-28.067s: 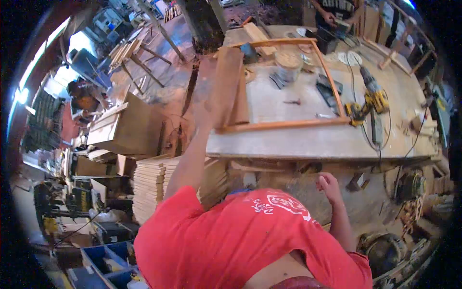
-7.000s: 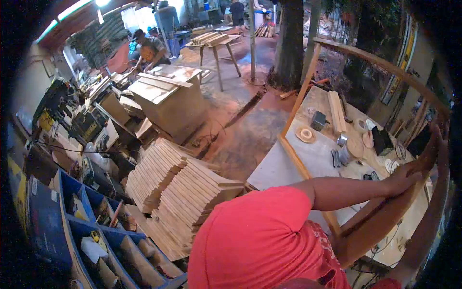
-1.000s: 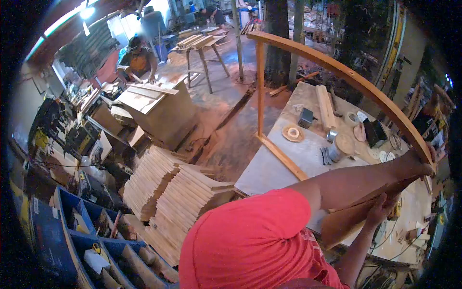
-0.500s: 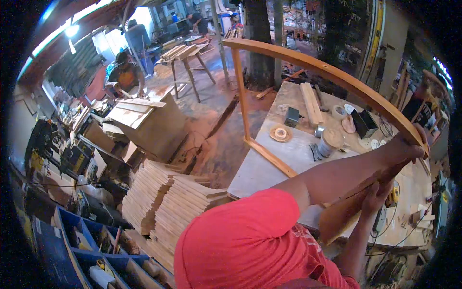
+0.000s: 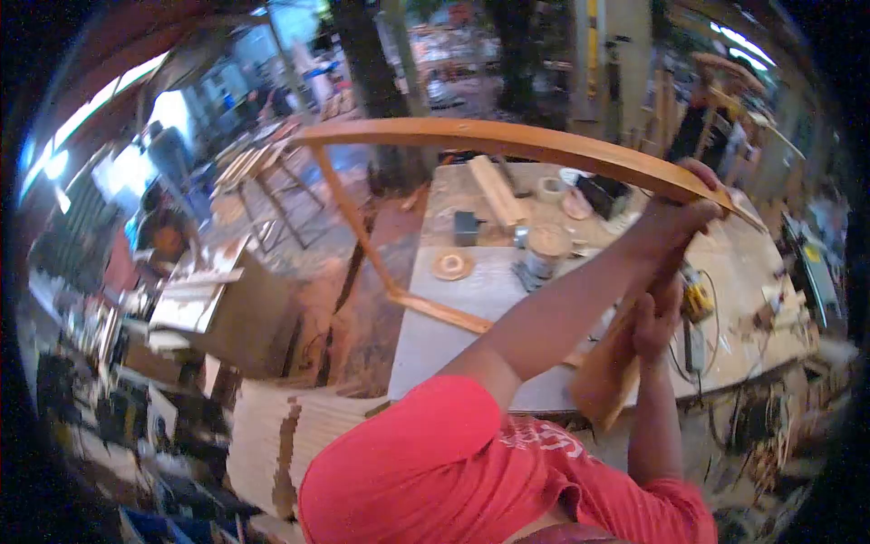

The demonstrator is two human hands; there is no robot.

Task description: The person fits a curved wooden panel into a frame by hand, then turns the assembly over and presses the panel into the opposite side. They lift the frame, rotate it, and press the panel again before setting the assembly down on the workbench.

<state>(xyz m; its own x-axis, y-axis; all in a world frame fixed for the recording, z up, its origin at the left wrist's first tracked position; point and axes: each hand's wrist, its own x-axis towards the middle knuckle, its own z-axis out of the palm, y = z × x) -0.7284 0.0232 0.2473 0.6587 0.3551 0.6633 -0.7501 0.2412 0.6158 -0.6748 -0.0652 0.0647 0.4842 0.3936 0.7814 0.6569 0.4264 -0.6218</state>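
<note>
A varnished wooden frame (image 5: 507, 138) stretches across the upper middle, with a long curved top bar, a thin side bar and a lower bar partly hidden behind my left arm. My left hand (image 5: 691, 198) is closed around the right end of the curved bar. Lower down, my right hand (image 5: 654, 328) grips the edge of a wide wooden board (image 5: 603, 376). Whether this board joins the frame is hidden by my arm.
Under the frame stands a workbench (image 5: 421, 349) with a tin can (image 5: 546, 252), a black box (image 5: 468, 228), a round dish (image 5: 451, 264), a wood strip (image 5: 497, 192) and a yellow tool (image 5: 697, 299). Stacked wood pieces (image 5: 258, 435) lie left. A person (image 5: 166, 231) is beyond a large box (image 5: 240, 322).
The view has swung to the right, so the surroundings sit further left. Both hands keep their hold, and the frame's top bar now lies nearer to level.
</note>
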